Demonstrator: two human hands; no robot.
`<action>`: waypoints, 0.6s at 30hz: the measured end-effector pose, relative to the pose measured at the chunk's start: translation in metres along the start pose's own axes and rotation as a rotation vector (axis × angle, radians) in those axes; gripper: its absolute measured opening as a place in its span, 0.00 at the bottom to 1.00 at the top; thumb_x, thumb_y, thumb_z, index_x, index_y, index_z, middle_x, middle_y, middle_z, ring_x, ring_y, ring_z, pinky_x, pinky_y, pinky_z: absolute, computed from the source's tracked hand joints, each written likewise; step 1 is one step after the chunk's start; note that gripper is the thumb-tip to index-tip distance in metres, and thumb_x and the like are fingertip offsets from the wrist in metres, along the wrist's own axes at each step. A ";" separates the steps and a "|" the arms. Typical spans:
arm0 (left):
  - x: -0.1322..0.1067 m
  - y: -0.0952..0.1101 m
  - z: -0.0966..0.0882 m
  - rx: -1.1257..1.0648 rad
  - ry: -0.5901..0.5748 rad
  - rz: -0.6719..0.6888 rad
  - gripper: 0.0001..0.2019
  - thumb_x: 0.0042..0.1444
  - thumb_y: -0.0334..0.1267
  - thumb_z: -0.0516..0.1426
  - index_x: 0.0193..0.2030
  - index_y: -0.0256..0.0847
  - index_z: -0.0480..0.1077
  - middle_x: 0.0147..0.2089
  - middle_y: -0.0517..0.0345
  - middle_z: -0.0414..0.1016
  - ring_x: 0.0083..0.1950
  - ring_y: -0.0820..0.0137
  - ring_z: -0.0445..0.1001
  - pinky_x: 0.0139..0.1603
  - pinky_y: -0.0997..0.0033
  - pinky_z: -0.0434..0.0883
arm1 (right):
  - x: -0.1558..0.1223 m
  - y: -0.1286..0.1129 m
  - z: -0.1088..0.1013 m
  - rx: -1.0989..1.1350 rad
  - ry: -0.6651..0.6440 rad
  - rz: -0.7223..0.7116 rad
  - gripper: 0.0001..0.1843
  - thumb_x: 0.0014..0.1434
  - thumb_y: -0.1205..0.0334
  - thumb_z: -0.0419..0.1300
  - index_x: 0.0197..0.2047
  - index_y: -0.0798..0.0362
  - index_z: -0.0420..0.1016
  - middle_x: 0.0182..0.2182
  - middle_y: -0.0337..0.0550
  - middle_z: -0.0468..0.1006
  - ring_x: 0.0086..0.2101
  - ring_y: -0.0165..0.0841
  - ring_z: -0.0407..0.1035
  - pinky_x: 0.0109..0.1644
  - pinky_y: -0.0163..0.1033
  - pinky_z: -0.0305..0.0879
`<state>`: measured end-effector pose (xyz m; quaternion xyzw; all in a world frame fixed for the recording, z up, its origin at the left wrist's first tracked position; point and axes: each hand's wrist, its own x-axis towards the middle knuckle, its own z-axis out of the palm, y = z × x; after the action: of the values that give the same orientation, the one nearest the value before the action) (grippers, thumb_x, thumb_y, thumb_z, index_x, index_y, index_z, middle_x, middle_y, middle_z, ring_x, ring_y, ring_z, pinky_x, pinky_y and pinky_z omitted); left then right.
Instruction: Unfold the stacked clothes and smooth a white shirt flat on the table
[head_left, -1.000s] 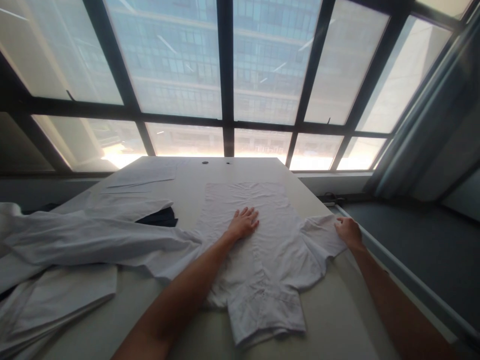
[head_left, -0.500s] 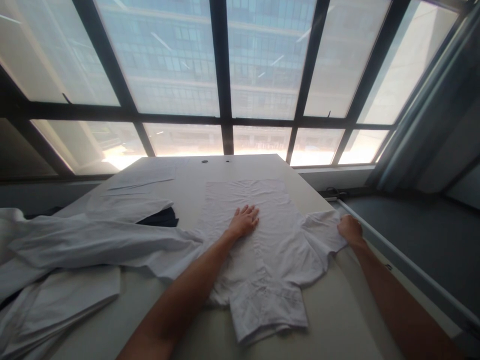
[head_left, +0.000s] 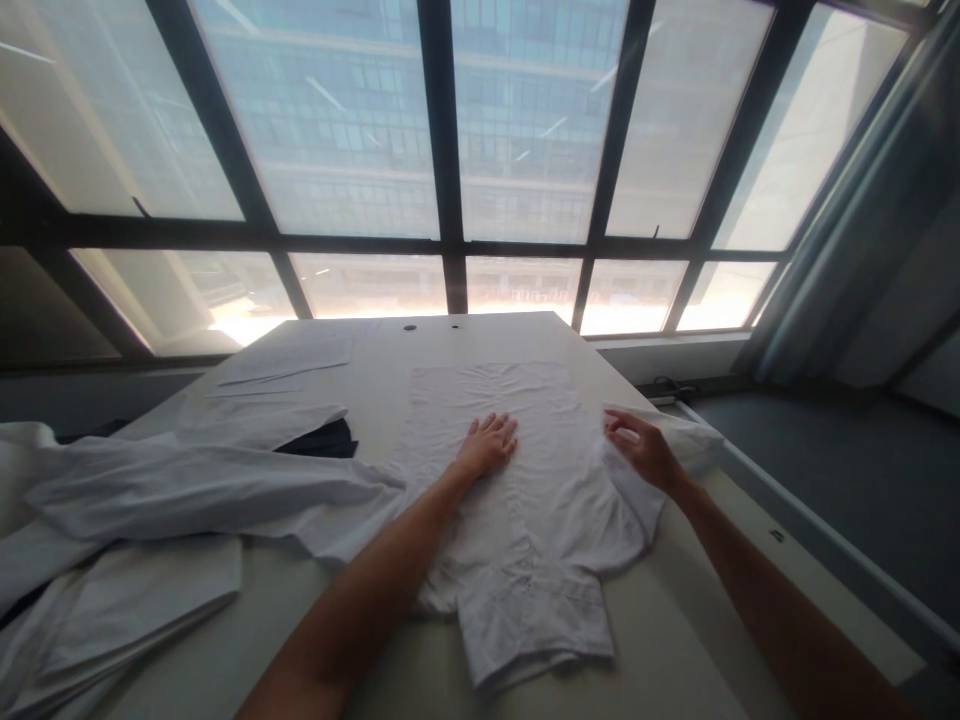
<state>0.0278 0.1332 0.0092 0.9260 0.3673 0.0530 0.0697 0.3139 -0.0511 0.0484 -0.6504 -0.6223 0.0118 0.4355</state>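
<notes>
A white shirt (head_left: 525,490) lies spread and wrinkled on the white table, with one gathered part folded toward me at the front. My left hand (head_left: 489,445) rests flat on the middle of the shirt, fingers stretched out. At the shirt's right side, my right hand (head_left: 643,448) has its thumb and fingers drawn together at the edge of the cloth, pinching it. The right sleeve (head_left: 694,432) sticks out beyond that hand toward the table's edge. Another white sleeve-like length of cloth (head_left: 217,490) stretches away to the left.
Folded white garments (head_left: 150,590) lie at the left, with dark navy cloth (head_left: 322,440) showing beneath. Sheets of paper (head_left: 292,358) are on the far left of the table (head_left: 480,338). A pale rail (head_left: 810,535) runs along the right, below a curtain (head_left: 847,230) and large windows.
My right hand has moved left from the sleeve's end to the side of the shirt. The sleeve now points outward past it. My left hand has stayed in place.
</notes>
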 end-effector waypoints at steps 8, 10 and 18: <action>-0.001 0.000 -0.001 0.006 -0.004 0.001 0.28 0.70 0.50 0.42 0.74 0.51 0.53 0.78 0.58 0.47 0.77 0.58 0.44 0.74 0.45 0.45 | -0.003 0.052 -0.015 -0.396 0.225 0.290 0.22 0.62 0.60 0.51 0.55 0.57 0.75 0.52 0.56 0.78 0.55 0.45 0.69 0.62 0.49 0.63; -0.001 0.000 0.000 0.001 0.000 0.002 0.28 0.70 0.50 0.42 0.74 0.51 0.54 0.77 0.58 0.47 0.77 0.58 0.45 0.74 0.45 0.45 | -0.009 0.078 -0.023 -0.547 0.154 0.461 0.26 0.62 0.57 0.54 0.58 0.63 0.73 0.53 0.64 0.77 0.55 0.49 0.70 0.61 0.50 0.63; 0.001 -0.001 0.002 -0.007 0.006 0.005 0.28 0.70 0.50 0.42 0.74 0.51 0.54 0.77 0.58 0.47 0.77 0.58 0.45 0.74 0.44 0.44 | -0.021 0.124 -0.029 -0.631 0.064 0.637 0.30 0.57 0.50 0.61 0.55 0.65 0.75 0.46 0.70 0.79 0.51 0.54 0.74 0.52 0.47 0.69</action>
<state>0.0280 0.1343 0.0072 0.9264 0.3651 0.0571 0.0718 0.4241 -0.0654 -0.0167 -0.9106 -0.3505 -0.0652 0.2093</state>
